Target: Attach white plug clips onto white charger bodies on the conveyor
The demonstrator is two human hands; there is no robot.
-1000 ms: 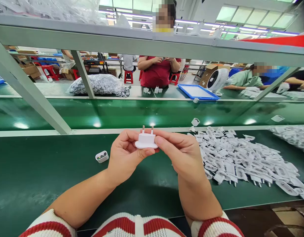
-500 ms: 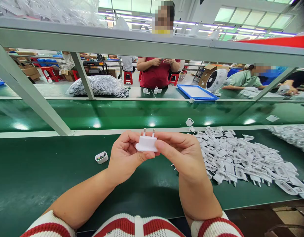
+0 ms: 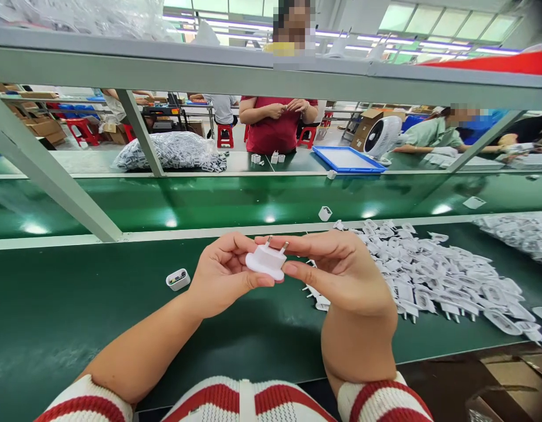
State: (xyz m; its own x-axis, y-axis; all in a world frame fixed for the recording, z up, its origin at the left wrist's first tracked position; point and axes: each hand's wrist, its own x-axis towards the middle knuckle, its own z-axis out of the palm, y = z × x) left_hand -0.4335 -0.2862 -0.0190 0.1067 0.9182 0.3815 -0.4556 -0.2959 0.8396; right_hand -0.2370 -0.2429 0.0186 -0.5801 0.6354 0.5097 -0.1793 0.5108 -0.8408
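Note:
Between my two hands is a white two-pin plug cover (image 3: 266, 261), its metal pins pointing up and slightly right. My left hand (image 3: 224, 271) pinches its left end, the thumb lying along the lower edge. My right hand (image 3: 341, 266) grips the right end between thumb and fingers. On the green bench left of my left hand lies a white charger housing (image 3: 178, 279), open-topped with a circuit board inside. A large pile of loose white plug covers (image 3: 429, 275) spreads to the right of my right hand, partly hidden behind it.
Past a pale ledge runs a green conveyor belt (image 3: 218, 202) carrying a white housing (image 3: 325, 214). A metal shelf frame (image 3: 236, 73) crosses above. Opposite, a person in red (image 3: 271, 126) stands near a blue-rimmed tray (image 3: 348, 159), a fan (image 3: 383, 138) and a filled plastic bag (image 3: 169, 151).
The plug cover has tilted, its pins now leaning right, and my right hand has turned around it. The housing on the belt appears shifted slightly left as the view moves.

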